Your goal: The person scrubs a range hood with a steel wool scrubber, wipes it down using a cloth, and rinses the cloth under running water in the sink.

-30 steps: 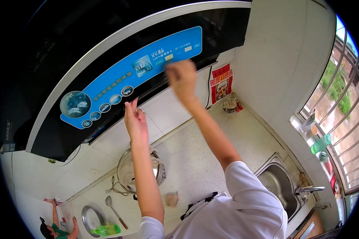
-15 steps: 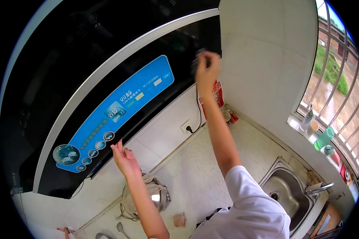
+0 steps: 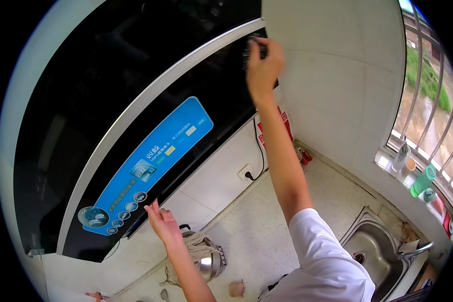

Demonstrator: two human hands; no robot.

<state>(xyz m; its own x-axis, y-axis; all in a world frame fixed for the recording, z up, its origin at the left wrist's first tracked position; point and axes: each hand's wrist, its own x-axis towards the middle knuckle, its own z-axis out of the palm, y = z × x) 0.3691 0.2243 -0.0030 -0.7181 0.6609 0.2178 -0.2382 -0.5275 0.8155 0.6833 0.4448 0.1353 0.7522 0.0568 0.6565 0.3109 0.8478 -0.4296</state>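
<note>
Black glass covers the range hood (image 3: 226, 80), with a silver trim strip (image 3: 131, 113) and a long blue sticker (image 3: 151, 163). At the panel's upper right end my right hand (image 3: 265, 68) is closed round a dark, glinting steel wool scourer (image 3: 247, 53), pressed to the glass and partly hidden by my fingers. Below the sticker's lower part, my left hand (image 3: 163, 224) is open beside the hood's bottom edge, palm up with its fingers stretched out; nothing is in it. Whether its fingertips touch the edge I cannot tell.
On the counter below stand a steel pot (image 3: 206, 261) and a brownish square piece (image 3: 237, 289). A sink (image 3: 372, 246) with a tap (image 3: 418, 249) lies at right. Bottles and a green cup (image 3: 423, 180) line the windowsill. A plugged-in cord (image 3: 263, 156) hangs by the wall.
My right hand has moved up the panel with the scourer, toward the silver trim. The view has shifted, so the hood and counter appear lower. My left hand keeps its place near the edge.
</note>
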